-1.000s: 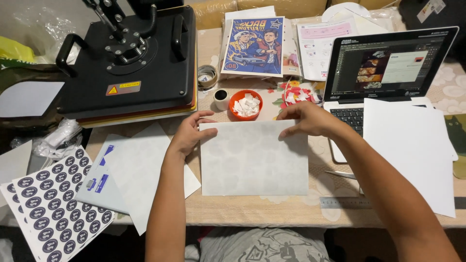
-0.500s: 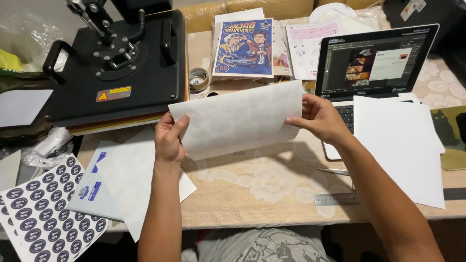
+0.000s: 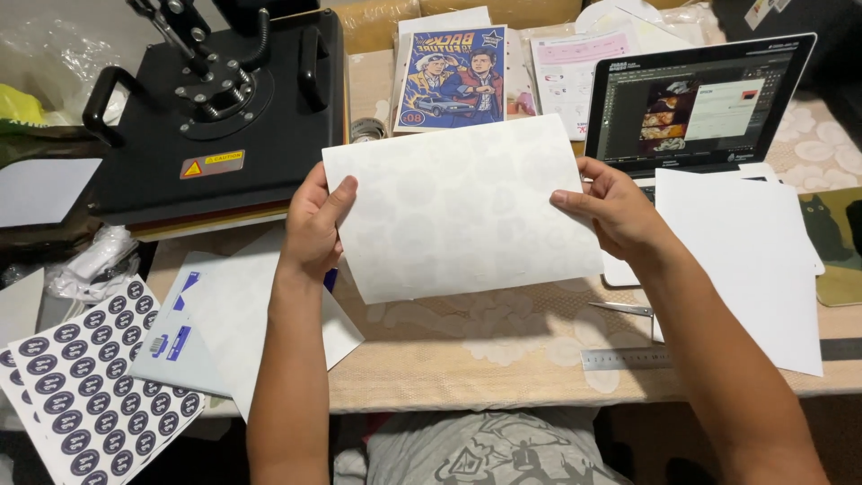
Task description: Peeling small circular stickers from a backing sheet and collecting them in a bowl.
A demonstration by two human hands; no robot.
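I held the white sheet (image 3: pixel 462 207) up off the table (image 3: pixel 503 359) with both hands, tilted a little so its right end sat higher than its left. My left hand (image 3: pixel 316 224) gripped the left edge, thumb laid over the front near the top corner and fingers tucked behind. My right hand (image 3: pixel 615 211) pinched the right edge the same way — thumb on the face of the paper, the rest behind it. Faint pale shapes showed across the sheet.

Behind it, to my left, sat the black heat press (image 3: pixel 220 108), and past the top edge of the sheet a colourful poster print (image 3: pixel 453 76) lay flat. The open laptop (image 3: pixel 700 103) stood to my right, its screen lit, with a stack of blank white paper (image 3: pixel 745 260) just in front of it. A metal ruler (image 3: pixel 624 359) lay near the table's front edge. Down at my left lay a sheet of round dark stickers (image 3: pixel 81 386) — beside it, more loose paper (image 3: pixel 224 314).
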